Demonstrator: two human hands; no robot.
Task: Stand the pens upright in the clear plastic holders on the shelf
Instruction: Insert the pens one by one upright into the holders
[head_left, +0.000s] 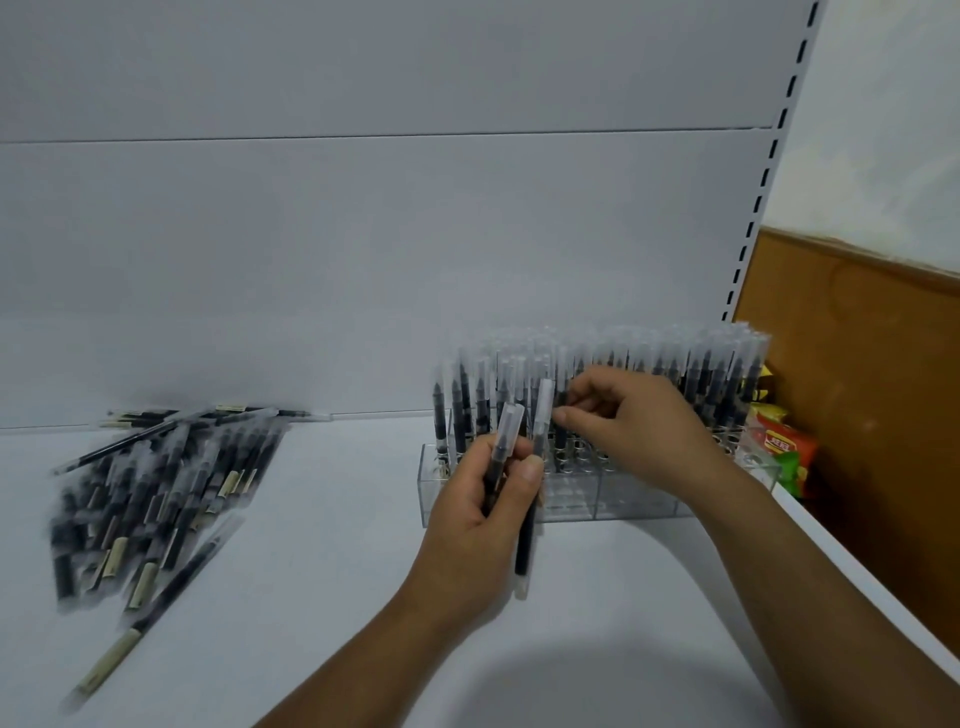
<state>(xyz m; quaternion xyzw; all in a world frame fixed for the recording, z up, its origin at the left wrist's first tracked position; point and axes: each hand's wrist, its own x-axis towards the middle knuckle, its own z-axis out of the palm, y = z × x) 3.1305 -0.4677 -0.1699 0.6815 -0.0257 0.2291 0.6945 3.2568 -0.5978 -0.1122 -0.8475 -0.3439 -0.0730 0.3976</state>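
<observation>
My left hand (480, 512) grips two black pens with clear caps (530, 493), caps up, just in front of the clear plastic holders (623, 499) on the white shelf (322, 597). Several pens (696, 374) stand upright in the holders, packed close. My right hand (631, 423) reaches into the standing row and pinches one upright pen (562, 387) between thumb and forefinger. A loose pile of black pens (150, 493) lies flat on the shelf at the left.
The white back panel (363, 234) rises right behind the holders. A slotted upright post (769, 171) stands at the right. Beyond the shelf's right edge are colourful snack packets (782, 447) and a brown wall (872, 389).
</observation>
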